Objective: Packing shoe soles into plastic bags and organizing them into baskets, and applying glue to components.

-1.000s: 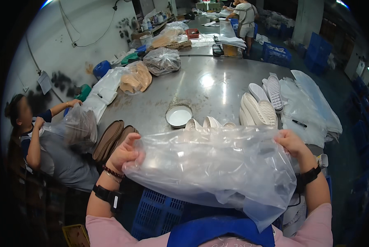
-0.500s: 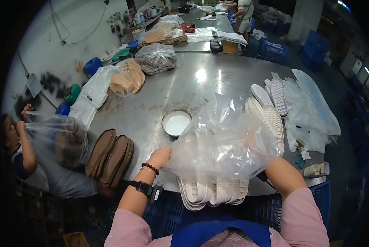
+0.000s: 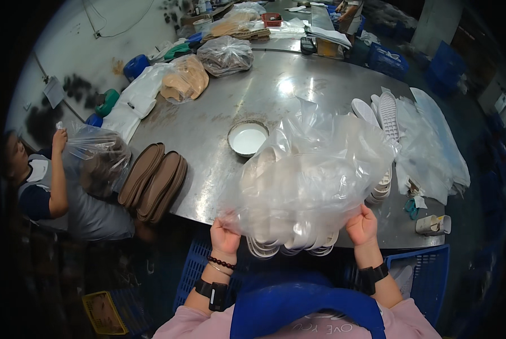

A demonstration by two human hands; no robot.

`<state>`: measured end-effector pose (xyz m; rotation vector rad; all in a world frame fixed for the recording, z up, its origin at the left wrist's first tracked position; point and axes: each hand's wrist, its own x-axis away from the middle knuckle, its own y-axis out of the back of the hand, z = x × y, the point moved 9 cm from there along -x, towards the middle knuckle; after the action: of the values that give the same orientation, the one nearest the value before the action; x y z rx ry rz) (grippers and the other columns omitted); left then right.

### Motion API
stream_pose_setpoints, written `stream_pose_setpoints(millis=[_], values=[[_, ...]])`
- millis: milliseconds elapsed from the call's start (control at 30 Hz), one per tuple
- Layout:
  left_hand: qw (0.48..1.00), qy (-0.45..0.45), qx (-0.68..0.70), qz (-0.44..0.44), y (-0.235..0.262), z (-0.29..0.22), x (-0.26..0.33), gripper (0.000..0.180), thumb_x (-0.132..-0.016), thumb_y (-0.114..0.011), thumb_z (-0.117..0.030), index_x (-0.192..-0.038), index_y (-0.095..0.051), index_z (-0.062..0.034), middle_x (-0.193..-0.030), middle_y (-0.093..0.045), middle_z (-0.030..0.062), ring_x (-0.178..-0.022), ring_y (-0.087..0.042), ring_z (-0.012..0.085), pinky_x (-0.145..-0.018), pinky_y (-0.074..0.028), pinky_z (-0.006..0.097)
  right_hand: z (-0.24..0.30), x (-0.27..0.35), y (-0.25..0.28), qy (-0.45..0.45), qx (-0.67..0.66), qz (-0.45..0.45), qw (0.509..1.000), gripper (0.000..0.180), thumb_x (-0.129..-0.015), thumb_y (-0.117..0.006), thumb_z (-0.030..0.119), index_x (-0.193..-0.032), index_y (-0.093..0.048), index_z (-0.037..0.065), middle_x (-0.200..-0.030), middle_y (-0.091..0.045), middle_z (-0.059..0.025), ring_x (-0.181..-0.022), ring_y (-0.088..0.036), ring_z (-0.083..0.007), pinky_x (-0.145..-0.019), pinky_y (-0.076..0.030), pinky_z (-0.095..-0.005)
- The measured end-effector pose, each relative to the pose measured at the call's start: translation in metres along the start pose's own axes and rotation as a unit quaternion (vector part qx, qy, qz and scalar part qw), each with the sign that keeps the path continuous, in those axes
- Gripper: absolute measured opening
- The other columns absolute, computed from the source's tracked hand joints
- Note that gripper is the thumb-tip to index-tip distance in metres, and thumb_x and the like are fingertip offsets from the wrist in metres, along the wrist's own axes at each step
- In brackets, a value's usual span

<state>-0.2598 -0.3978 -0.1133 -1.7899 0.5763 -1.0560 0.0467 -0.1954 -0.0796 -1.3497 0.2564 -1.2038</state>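
The left hand (image 3: 226, 233) and right hand (image 3: 362, 226) each pinch the near edge of a clear plastic bag (image 3: 315, 181), which covers white soles (image 3: 263, 248) whose near ends poke out between the hands. Beyond the left hand sits a bowl (image 3: 249, 139); brown soles (image 3: 161, 189) lie to its left. Flat plastic bags (image 3: 431, 152) lie beyond the right hand, rightward.

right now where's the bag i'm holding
Centre-right in the head view, the clear bag mostly covers pale soles, its near edge in your left hand and right hand.
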Motion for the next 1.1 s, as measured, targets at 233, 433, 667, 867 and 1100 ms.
stream_pose_setpoints(millis=[233,433,667,867,1100], values=[[0.978,0.141,0.075,0.133,0.007,0.046,0.060,0.026,-0.085,-0.050,-0.009,-0.109,-0.055,-0.0019,-0.087,-0.060,0.0082,-0.052,-0.046,0.0090,-0.053,-0.043,0.023,-0.037,0.031,0.056,-0.151,-0.022,0.117,0.981,0.034,-0.088,-0.053,0.020,-0.117,-0.053,0.002,-0.108,-0.062,-0.0114,-0.092,-0.060,-0.0222,-0.083,-0.049,-0.0342],[0.997,0.023,0.067,0.040,0.031,0.053,0.059,0.016,-0.083,-0.048,-0.014,-0.091,-0.058,-0.0027,-0.078,-0.056,0.0049,-0.054,-0.048,0.0122,-0.057,-0.045,0.028,-0.034,0.034,0.074,-0.122,-0.051,0.189,0.973,0.033,-0.088,-0.051,0.017,-0.118,-0.052,0.002,-0.113,-0.060,-0.0124,-0.101,-0.058,-0.0245,-0.090,-0.047,-0.0381],[0.971,0.162,-0.168,0.055,0.060,0.056,0.055,0.044,-0.086,-0.055,-0.048,-0.104,-0.058,-0.0074,-0.078,-0.059,0.0046,-0.058,-0.047,0.0152,-0.058,-0.041,0.030,-0.038,0.018,0.128,-0.089,0.091,0.020,0.992,0.031,-0.089,-0.050,0.023,-0.110,-0.057,0.001,-0.099,-0.064,-0.0098,-0.091,-0.061,-0.0233,-0.082,-0.050,-0.0357],[0.942,0.095,-0.314,-0.076,0.122,0.034,-0.021,0.024,-0.087,-0.059,-0.027,-0.096,-0.059,-0.0045,-0.083,-0.062,0.0044,-0.070,-0.058,0.0152,-0.059,-0.048,0.032,-0.015,-0.010,0.162,-0.097,0.316,-0.029,0.943,0.033,-0.088,-0.050,0.024,-0.110,-0.057,0.000,-0.101,-0.064,-0.0109,-0.092,-0.061,-0.0238,-0.083,-0.049,-0.0353],[0.980,0.064,-0.185,-0.040,0.010,-0.001,-0.067,0.015,-0.086,-0.055,-0.016,-0.092,-0.060,-0.0021,-0.078,-0.063,0.0094,-0.066,-0.060,0.0174,-0.060,-0.048,0.027,0.032,-0.010,0.049,-0.034,0.279,0.062,0.958,0.031,-0.081,-0.053,0.022,-0.101,-0.061,0.000,-0.095,-0.066,-0.0122,-0.086,-0.063,-0.0252,-0.078,-0.052,-0.0368]])
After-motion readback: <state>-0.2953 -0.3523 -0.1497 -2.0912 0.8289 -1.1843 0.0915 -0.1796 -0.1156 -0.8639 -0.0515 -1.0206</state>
